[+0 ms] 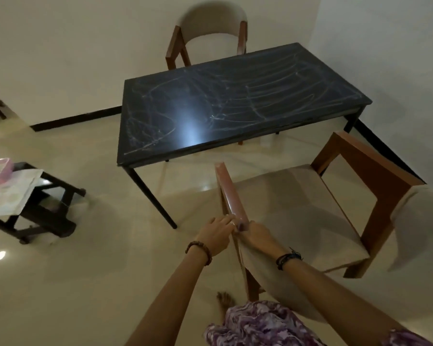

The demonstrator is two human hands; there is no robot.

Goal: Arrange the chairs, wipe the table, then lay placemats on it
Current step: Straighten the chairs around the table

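Both hands (pixel 235 233) grip near chair (pixel 298 211), table (pixel 235 101) beyond.

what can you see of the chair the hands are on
The near chair has a reddish-brown wooden frame with open armrests, a beige padded seat and a curved beige backrest. It stands on the glossy floor beside the dark table's near edge, not tucked under. The left hand and right hand both grip one armrest's rear end.

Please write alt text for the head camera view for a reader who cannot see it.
Both hands, left hand and right hand, grip the wooden arm of a cushioned chair beside a dark streaked table. A second chair stands at the table's far side.
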